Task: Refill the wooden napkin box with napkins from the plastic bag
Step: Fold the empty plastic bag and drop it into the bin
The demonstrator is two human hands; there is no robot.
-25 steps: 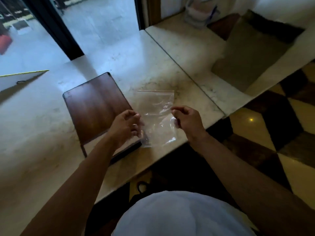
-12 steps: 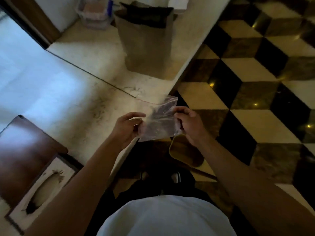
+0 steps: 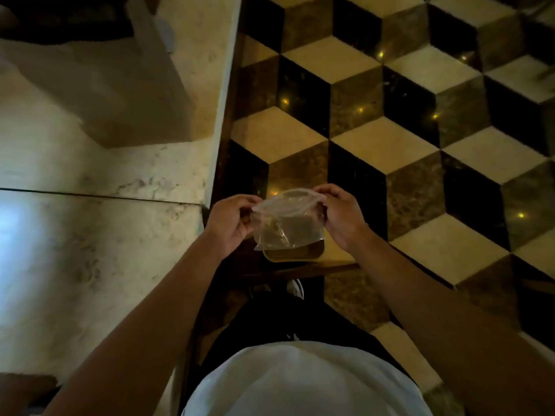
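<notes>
plastic bag (image 3: pixel 287 223) pinched at top corners, left hand (image 3: pixel 231 222), right hand (image 3: pixel 341 219), mouth spread

No legible text, label, brand, number or sign is found on any surface in view. The clear plastic bag (image 3: pixel 288 223) is seen to be unprinted; its contents are too dim for any marking to be made out. The marble counter (image 3: pixel 99 235) and the patterned floor (image 3: pixel 390 130) carry no lettering.
</notes>
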